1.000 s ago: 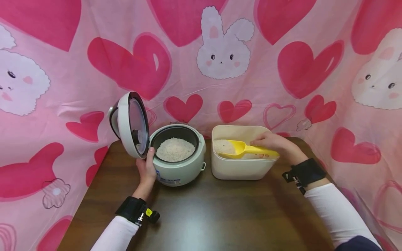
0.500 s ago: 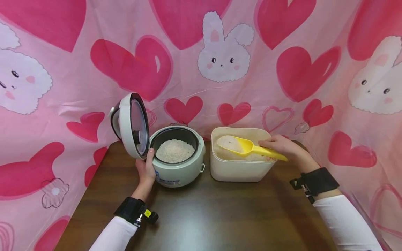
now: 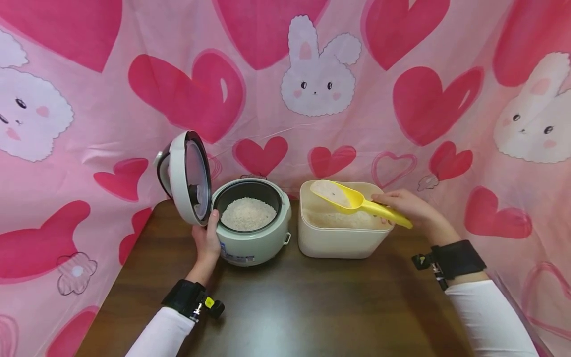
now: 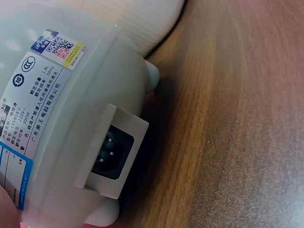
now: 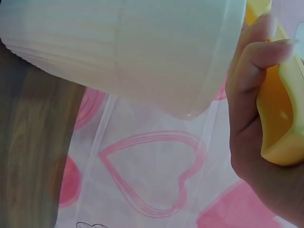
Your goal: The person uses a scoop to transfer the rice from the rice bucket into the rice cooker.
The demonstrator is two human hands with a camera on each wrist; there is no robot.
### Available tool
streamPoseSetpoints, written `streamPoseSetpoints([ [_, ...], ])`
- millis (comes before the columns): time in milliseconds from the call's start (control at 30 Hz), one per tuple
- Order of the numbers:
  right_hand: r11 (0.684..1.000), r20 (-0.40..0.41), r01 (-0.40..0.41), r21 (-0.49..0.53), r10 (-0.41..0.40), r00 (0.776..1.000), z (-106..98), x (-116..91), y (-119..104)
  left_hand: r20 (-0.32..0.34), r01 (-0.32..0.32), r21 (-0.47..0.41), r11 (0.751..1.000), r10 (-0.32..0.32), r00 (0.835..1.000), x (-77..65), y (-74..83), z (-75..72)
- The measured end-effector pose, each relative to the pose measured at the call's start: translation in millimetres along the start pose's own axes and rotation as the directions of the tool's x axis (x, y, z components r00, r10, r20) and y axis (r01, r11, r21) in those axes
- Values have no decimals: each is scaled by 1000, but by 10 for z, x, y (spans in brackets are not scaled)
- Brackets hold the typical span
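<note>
A yellow scoop (image 3: 352,198) heaped with rice (image 3: 329,192) hangs over the cream bin (image 3: 334,243), tilted with its handle end lower. My right hand (image 3: 403,206) grips its handle from the right side; the right wrist view shows fingers (image 5: 254,61) curled on the yellow handle. At the left, my left hand (image 3: 207,243) holds the pale green rice cooker (image 3: 254,245) by its side near the hinge, thumb up by the rim, other fingers largely hidden behind. White rice (image 3: 250,214) lies in the cooker's dark pot, and the lid (image 3: 189,183) stands raised.
More rice (image 3: 343,219) lies inside the bin, just right of the cooker. Both stand near the back of a brown wooden table (image 3: 294,307). Behind hangs a pink cloth (image 3: 263,119) with hearts and rabbits. The cooker's power socket (image 4: 113,152) shows in the left wrist view.
The right hand has raised the scoop of rice from inside the bin to above it and shifted slightly right. The left hand stays at the cooker.
</note>
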State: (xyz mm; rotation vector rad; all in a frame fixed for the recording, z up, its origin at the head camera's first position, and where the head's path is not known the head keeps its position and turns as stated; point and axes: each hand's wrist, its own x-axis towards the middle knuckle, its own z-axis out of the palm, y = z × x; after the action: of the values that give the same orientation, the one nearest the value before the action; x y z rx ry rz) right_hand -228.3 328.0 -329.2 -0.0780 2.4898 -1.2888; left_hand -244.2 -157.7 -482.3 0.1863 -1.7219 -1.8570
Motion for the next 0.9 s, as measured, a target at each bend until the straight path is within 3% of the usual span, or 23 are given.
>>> streamPoseSetpoints([
  [333,999,18,26,-41,-25,1000,60,106,-229,29,2,8,1000,-2,1000,13,6,-12],
  [600,986,77,89,-138,-79,994,199,267,-716,17,-4,0,1000,4,1000,72,33,2],
  [900,960,182,175,-217,-136,974,541,371,-1296,25,5,-9,1000,-4,1000,40,7,11],
])
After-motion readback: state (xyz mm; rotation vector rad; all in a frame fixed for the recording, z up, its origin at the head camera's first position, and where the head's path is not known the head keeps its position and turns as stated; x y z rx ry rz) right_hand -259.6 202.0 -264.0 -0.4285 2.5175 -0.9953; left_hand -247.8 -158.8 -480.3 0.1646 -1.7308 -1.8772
